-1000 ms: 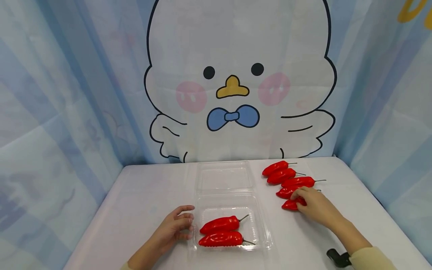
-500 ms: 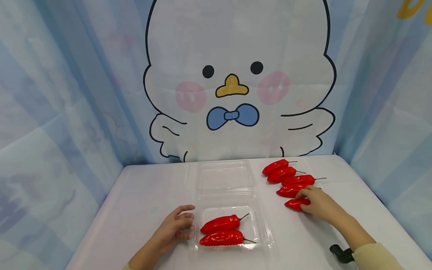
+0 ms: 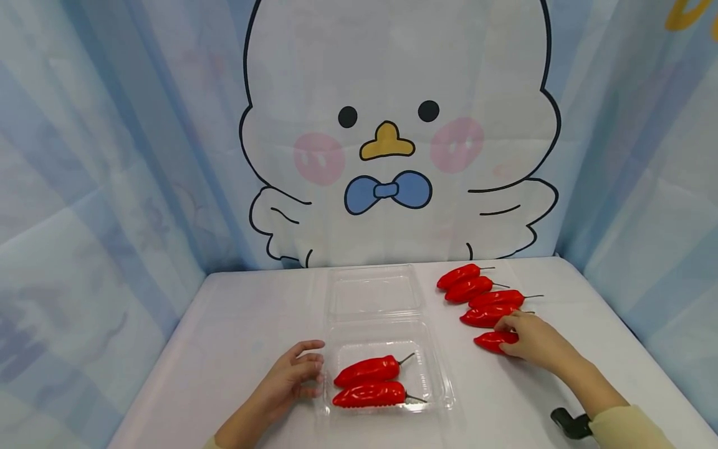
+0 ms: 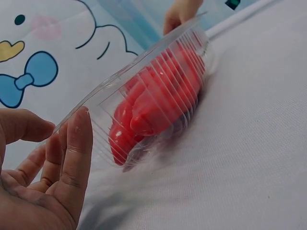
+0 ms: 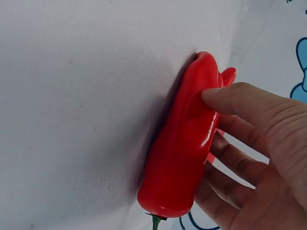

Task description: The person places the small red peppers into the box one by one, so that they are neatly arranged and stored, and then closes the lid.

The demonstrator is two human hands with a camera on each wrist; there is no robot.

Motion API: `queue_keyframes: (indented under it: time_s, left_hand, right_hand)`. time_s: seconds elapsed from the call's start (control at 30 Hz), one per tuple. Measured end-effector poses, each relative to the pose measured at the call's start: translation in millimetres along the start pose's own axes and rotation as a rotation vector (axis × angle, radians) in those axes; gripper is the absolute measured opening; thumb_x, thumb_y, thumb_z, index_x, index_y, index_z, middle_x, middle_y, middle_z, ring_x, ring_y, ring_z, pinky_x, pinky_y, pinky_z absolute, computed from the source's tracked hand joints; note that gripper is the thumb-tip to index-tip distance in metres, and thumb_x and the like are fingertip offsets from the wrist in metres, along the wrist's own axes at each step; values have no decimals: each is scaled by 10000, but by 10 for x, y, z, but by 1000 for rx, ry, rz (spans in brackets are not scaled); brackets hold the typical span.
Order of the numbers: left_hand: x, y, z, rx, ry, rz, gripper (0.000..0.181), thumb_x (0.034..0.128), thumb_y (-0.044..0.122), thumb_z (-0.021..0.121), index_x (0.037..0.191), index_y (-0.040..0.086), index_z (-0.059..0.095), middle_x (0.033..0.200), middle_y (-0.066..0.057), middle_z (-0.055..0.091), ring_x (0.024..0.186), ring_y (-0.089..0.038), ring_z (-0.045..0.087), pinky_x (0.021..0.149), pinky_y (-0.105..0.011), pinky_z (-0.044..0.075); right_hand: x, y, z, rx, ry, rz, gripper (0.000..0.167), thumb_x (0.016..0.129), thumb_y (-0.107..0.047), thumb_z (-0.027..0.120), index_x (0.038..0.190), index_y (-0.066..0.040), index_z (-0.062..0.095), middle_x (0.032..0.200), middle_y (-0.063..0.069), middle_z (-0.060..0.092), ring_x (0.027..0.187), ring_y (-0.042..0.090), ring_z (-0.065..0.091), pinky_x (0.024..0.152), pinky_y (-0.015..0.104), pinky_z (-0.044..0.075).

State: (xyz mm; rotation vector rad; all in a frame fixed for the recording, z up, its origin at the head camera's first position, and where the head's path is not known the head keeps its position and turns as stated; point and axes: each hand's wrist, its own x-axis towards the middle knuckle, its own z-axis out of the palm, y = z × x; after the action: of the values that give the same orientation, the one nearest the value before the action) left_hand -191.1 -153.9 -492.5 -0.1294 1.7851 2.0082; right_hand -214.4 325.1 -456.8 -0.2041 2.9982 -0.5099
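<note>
From my remote seat, I see the right hand (image 3: 533, 340) clasping a red pepper (image 5: 177, 143) between thumb and fingers at the white table (image 3: 269, 305), just beside four others (image 3: 487, 316), while the left hand (image 3: 288, 377) pinches the rim of an open clear box (image 3: 377, 330) holding two peppers (image 3: 369, 394).

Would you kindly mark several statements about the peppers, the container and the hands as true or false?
1. Two red peppers lie in the clear container. True.
2. The container's lid is closed. False: the lid lies open.
3. The right hand holds another pepper. True.
4. The left hand grips a pepper. False: the left hand holds the container's edge.
5. Five loose peppers show outside the container, the held one included. True.
6. The peppers in the container lie at opposite ends. False: they lie side by side.
</note>
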Motion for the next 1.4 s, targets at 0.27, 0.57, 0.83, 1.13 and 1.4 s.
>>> queue_keyframes:
  time_s: [0.27,0.57,0.83,1.13,1.4]
  left_hand:
    - [-3,-4,-6,7,1,-1,595,956,122,683,1473,44,399,1089,-68,614,794,-142,670,729,-291,631]
    - [5,-29,-46,-18,-45,20,569,971,99,645,1474,23,391,1050,-32,604,774,-119,648,682,-283,633]
    - [3,-24,-52,-12,-53,30,562,989,124,635,1483,32,384,1069,-36,601,798,-121,647,696,-274,631]
    - [2,-14,-45,-11,-47,22,559,992,122,633,1483,29,383,1060,-33,605,791,-121,647,697,-277,632]
    - [6,-11,-48,-4,-36,21,557,997,126,630,1488,36,382,1059,-34,611,787,-124,654,698,-280,632]
  right_hand:
    - [4,-1,13,16,-13,-4,312,801,-187,861,1073,-100,734,982,59,659,870,210,603,728,421,613]
    - [11,-48,13,27,42,-54,315,801,-197,854,1077,-95,740,1010,79,658,892,229,620,747,449,613]
    - [8,-184,-41,24,69,-83,355,800,-216,866,1113,-96,751,1084,119,684,944,268,645,776,489,626]
    - [-3,-343,-93,30,88,-114,352,797,-216,871,1111,-112,753,1115,109,694,957,258,653,771,472,631]
    - [22,-478,-130,83,113,-147,336,785,-190,885,1066,-115,715,1000,18,705,905,193,636,752,396,628]
